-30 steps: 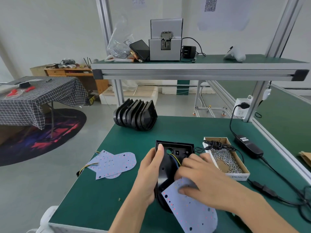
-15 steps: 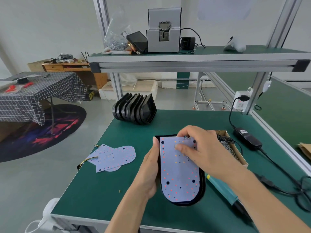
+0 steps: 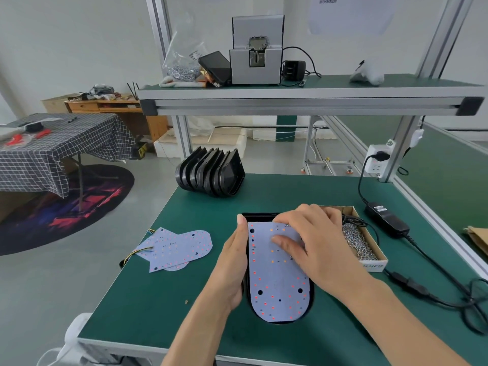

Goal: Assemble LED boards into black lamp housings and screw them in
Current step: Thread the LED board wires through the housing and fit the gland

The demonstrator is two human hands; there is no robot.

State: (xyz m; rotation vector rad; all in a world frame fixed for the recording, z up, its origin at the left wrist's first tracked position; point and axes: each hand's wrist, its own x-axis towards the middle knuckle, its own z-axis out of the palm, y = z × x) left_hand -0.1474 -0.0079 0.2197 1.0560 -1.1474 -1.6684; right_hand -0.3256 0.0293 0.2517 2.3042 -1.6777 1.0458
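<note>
Green matte workbench top (image 3: 148, 307), rounded pale LED board (image 3: 277, 286) lying in glossy black lamp housing (image 3: 311, 294) near front edge, left hand (image 3: 232, 262) gripping housing's side, right hand (image 3: 311, 241) pressing board with flat fingers, two spare boards (image 3: 179, 247) at left edge, six stacked housings (image 3: 211, 173) at back edge.

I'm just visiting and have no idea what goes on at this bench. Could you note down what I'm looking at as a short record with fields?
Work surface: green bench
Piece in progress: LED board lying in a black lamp housing
Left hand: holds the housing's left edge
Right hand: fingers pressing flat on the board's upper part
Spare boards: LED boards lying left of the housing
Spare housings: stack of black housings at the far edge
Screws: open cardboard box of screws, right of the hands
Screws driven: none visible
</note>
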